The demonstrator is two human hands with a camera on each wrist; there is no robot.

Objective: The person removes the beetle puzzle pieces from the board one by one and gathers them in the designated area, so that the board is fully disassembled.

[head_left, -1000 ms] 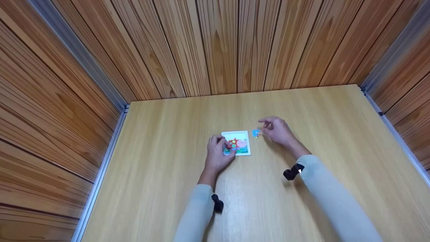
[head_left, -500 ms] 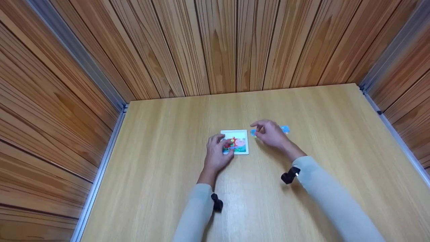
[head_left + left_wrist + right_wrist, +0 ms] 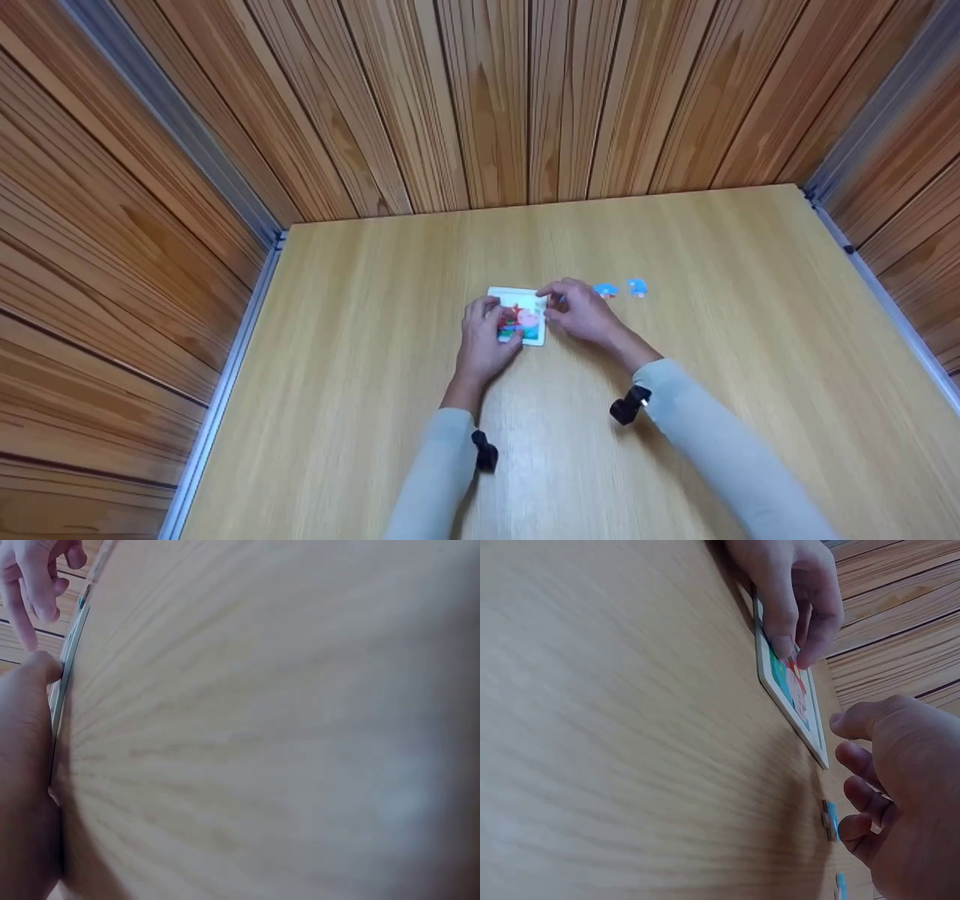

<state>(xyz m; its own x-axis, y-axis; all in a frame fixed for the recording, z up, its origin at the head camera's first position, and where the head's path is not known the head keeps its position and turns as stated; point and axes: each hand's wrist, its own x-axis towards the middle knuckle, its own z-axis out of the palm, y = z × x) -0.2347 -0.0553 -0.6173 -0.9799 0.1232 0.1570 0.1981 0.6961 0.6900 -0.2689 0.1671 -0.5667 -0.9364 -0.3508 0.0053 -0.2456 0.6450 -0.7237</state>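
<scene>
A white-framed jigsaw puzzle board (image 3: 534, 342) with a pink and red cartoon picture lies flat on the table. My left hand (image 3: 484, 341) holds it at its left side, with bent fingers and thumb coming down onto the picture in the right wrist view. Over the board's right edge, my right hand (image 3: 589, 315) has its thumb and fingertips drawn together, a bit of blue from a puzzle piece (image 3: 563, 298) showing among them. The right wrist view hides that piece behind the hand (image 3: 915, 780).
Two loose blue puzzle pieces lie right of the right hand: a nearer one (image 3: 606, 290) and a farther one (image 3: 637, 287). Wood-plank walls (image 3: 495, 112) enclose the back and sides of the table (image 3: 360, 360).
My right hand has come left from the loose pieces to the board's right edge, bringing one piece along and uncovering two others. The left hand stays put; the board has shifted slightly left.
</scene>
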